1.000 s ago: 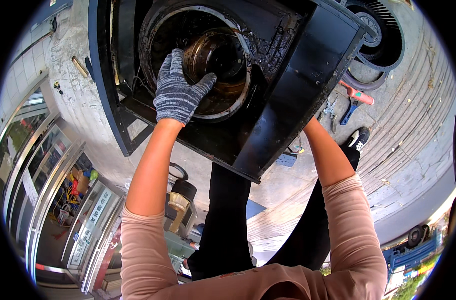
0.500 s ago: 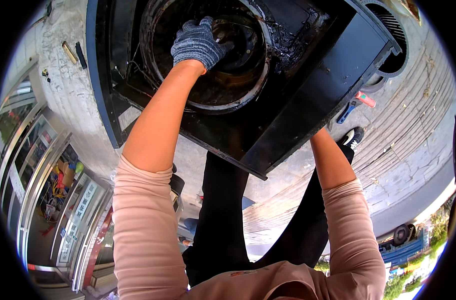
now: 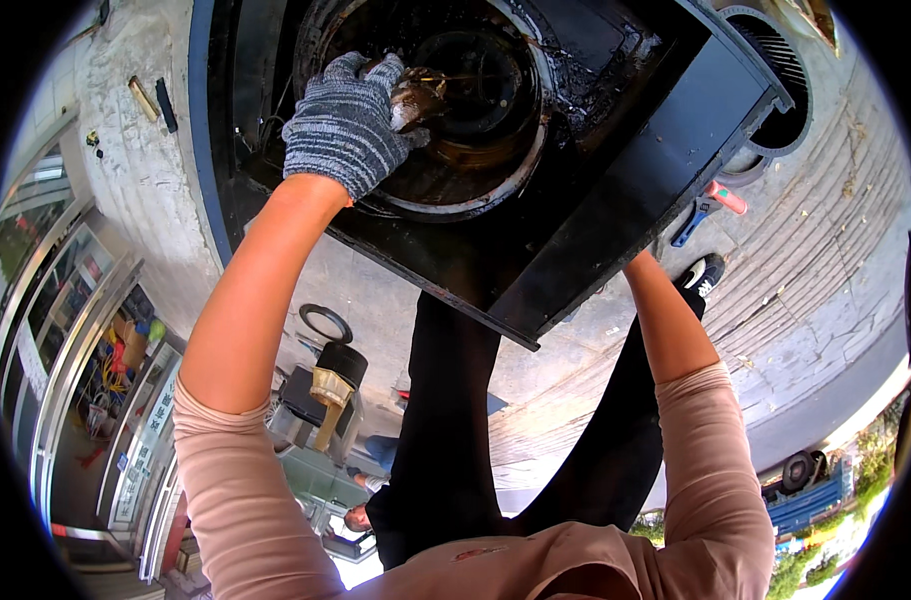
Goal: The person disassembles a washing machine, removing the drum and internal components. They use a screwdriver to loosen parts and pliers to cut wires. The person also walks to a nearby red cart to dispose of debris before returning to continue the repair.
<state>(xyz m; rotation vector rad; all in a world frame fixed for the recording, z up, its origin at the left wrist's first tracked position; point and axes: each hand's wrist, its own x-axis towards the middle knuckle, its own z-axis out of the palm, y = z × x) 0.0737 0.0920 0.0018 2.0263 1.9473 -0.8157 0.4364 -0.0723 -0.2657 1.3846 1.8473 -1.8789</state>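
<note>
A greasy black metal casing, open at the top, lies tilted before me. Set in it is a round opening with a grimy metal ring around a dark round hub. My left hand, in a grey knitted glove, is over the left part of this opening. Its fingers are closed on a crumpled brown wad, stained and shiny; its exact kind does not show. My right forearm reaches to the casing's right side, where the casing hides the hand and its fingers.
A finned fan wheel lies beyond the casing's right edge. Near my shoe are a blue tool and a red handle. A black ring and a dark stool-like object stand behind, lower left. Shop shelves line the left.
My left hand has moved left and toward me, out from the middle of the round opening; the brown wad now shows in it. The casing has shifted slightly. My right arm is nearly unchanged.
</note>
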